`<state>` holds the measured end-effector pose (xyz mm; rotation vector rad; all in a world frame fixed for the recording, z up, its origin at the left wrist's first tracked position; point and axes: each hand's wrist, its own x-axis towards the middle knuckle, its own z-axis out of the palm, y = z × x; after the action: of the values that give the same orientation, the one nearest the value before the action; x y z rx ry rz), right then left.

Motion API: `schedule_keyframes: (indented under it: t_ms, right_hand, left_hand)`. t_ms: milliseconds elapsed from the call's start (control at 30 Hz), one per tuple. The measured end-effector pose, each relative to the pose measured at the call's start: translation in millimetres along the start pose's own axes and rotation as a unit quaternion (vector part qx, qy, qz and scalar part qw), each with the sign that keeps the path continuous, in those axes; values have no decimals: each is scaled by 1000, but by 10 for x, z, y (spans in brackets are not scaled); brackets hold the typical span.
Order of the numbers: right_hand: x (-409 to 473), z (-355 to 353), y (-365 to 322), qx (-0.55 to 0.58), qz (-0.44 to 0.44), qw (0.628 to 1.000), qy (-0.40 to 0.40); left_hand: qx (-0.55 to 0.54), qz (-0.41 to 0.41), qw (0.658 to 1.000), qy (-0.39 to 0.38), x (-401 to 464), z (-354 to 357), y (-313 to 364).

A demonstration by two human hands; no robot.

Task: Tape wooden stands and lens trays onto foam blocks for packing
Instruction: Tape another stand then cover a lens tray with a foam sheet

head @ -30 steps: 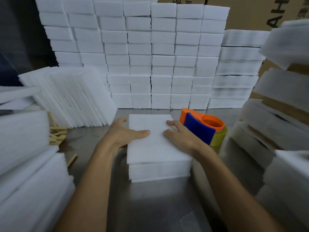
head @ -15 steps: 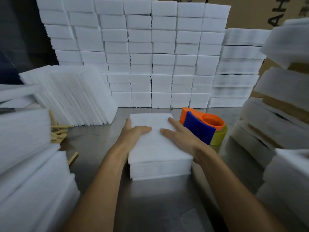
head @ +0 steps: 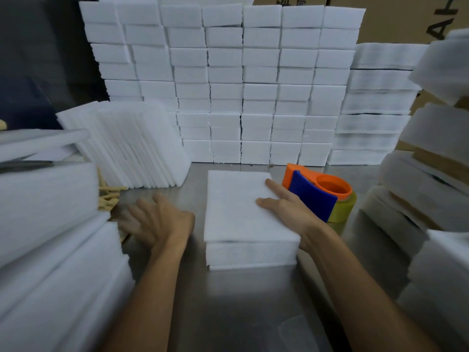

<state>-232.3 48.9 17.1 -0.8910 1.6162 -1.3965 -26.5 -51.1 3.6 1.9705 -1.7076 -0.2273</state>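
I see a wall of white foam blocks (head: pixel 253 85) stacked at the back of the steel table (head: pixel 241 313). Mid-table lies the foam block (head: pixel 243 214), a soft, fuzzy white slab with a thinner sheet on top. My right hand (head: pixel 286 212) rests flat on its right edge, fingers straight. My left hand (head: pixel 157 219) hovers left of it, fingers spread, blurred, near the wooden sticks (head: pixel 109 196). An orange and blue tape dispenser (head: pixel 322 194) sits just beside the block.

Two bare forearms in view, no sleeves to the frame edge. Left hand (head: pixel 162 222) and right hand (head: pixel 291 212) ungloved. No rings, watch or wristband seen on either. Left fingers (head: pixel 134 212) blurred; nails not discernible.
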Motion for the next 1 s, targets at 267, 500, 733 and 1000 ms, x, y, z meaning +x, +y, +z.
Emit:
schedule_keyframes:
  t_ms: [267,500,733,1000]
  right_hand:
    - [24,-11,33,8,-1,1000,-1]
    - [8,-17,17,9,-3,1000,-7]
    - [11,-16,13,11,-5,1000,-7]
    - [13,-16,16,15,-5,1000,-9]
  left_hand:
    - [52,-25,997,-49,14,12,-68]
    - [-2,48,998,-32,-39,51,9]
    - [-49,98,993,-42,-50,42,87]
    - [-209,178,960,-51,3,81,152]
